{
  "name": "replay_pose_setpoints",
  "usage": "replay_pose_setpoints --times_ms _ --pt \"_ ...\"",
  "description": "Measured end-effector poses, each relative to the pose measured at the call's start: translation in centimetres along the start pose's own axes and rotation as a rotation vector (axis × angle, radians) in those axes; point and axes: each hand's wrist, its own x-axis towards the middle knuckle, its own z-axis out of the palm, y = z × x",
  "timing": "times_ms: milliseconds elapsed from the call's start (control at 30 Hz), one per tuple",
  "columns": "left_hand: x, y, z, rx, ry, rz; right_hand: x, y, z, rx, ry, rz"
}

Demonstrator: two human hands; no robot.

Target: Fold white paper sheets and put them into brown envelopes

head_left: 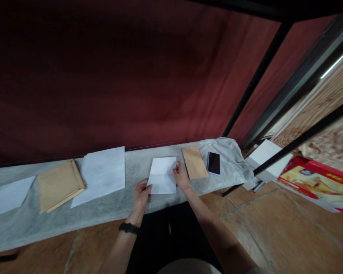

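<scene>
A white sheet of paper point(162, 176) with a faint crease across its middle lies in front of me on the cloth-covered bench. My left hand point(141, 195) pinches its lower left corner, the thumb on top and the fingers curled at the edge. At the right edge, my right hand point(180, 176) grips the same sheet with bent fingers, which partly hide that side. Just right of this hand lies a flat brown paper envelope point(194, 163). Beyond the envelope rests a phone point(214, 163) with a dark screen.
To the left are larger white sheets point(105, 171), a stack of brown envelopes point(60, 184) overlapping them, and another white sheet point(8, 196). Grey cloth point(97, 213) covers the narrow bench. Dark metal posts point(257, 80) and a red printed box point(317, 182) stand at the right.
</scene>
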Motion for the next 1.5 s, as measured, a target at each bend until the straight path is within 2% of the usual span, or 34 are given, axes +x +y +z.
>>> replay_pose_setpoints --times_ms 67,133,200,267,333,433,500,567,667,700,733,800,833,900,967,1033,1133,1267,1367,1433,1500 --pt "-0.2 -0.6 0.4 -0.007 0.013 -0.006 -1.4 0.9 -1.0 -0.189 0.003 -0.112" --pt "-0.5 -1.0 0.8 -0.017 0.007 -0.015 -3.4 2.1 -2.3 -0.442 -0.093 -0.25" --pt "-0.8 -1.4 1.1 -0.028 -0.006 -0.031 -5.3 3.3 -3.9 -0.6 -0.183 -0.352" --pt "-1.1 -1.6 1.3 -0.041 -0.015 -0.041 -6.6 4.0 -5.3 -0.674 -0.268 -0.444" --pt "-1.3 -1.7 1.2 -0.037 -0.025 -0.046 -6.9 4.1 -6.2 -0.703 -0.301 -0.483" --pt "-1.2 -1.9 0.4 0.036 -0.083 -0.04 -6.2 3.3 -6.6 -0.73 -0.322 -0.492" --pt "-1.0 -1.8 -0.8 0.187 -0.118 -0.017 -5.5 2.7 -6.4 -0.755 -0.365 -0.497" --pt "-0.6 -1.6 -1.9 0.445 -0.083 0.08 -5.3 2.4 -6.2 -0.779 -0.419 -0.504" --pt "0.1 -1.0 -2.2 0.797 -0.005 0.412 -5.4 2.5 -6.1 -0.809 -0.465 -0.515" --pt "0.4 -0.8 -1.6 0.854 -0.037 0.54 -5.5 2.6 -6.1 -0.822 -0.473 -0.518" --pt "0.7 -0.7 -0.7 0.888 -0.118 0.658 -5.6 2.7 -6.1 -0.833 -0.478 -0.517" --pt "1.5 -0.4 2.0 0.94 -0.353 0.821 -5.6 2.8 -6.2 -0.851 -0.495 -0.514" --pt "2.0 -0.4 3.6 0.991 -0.462 0.859 -5.6 2.8 -6.2 -0.854 -0.506 -0.516" --pt "3.2 -0.5 6.4 1.112 -0.591 0.861 -5.5 2.7 -6.2 -0.852 -0.518 -0.528" --pt "4.5 -0.7 8.1 1.212 -0.637 0.855 -5.3 2.6 -6.2 -0.853 -0.521 -0.536" --pt "5.8 -0.9 8.7 1.269 -0.618 0.89 -5.2 2.5 -6.2 -0.866 -0.528 -0.529" --pt "7.8 -1.2 7.5 1.293 -0.513 0.963 -5.0 2.6 -6.3 -0.879 -0.564 -0.501" --pt "9.5 -1.5 3.8 1.239 -0.436 0.987 -4.9 2.8 -6.4 -0.849 -0.581 -0.478" --pt "9.4 -2.1 0.0 1.082 -0.468 0.963 -4.9 3.0 -6.4 -0.817 -0.571 -0.476" --pt "8.7 -2.7 -2.8 0.96 -0.529 0.939 -4.9 3.1 -6.4 -0.803 -0.563 -0.473" --pt "7.5 -3.3 -5.2 0.906 -0.538 0.943 -4.8 3.3 -6.3 -0.793 -0.548 -0.473"
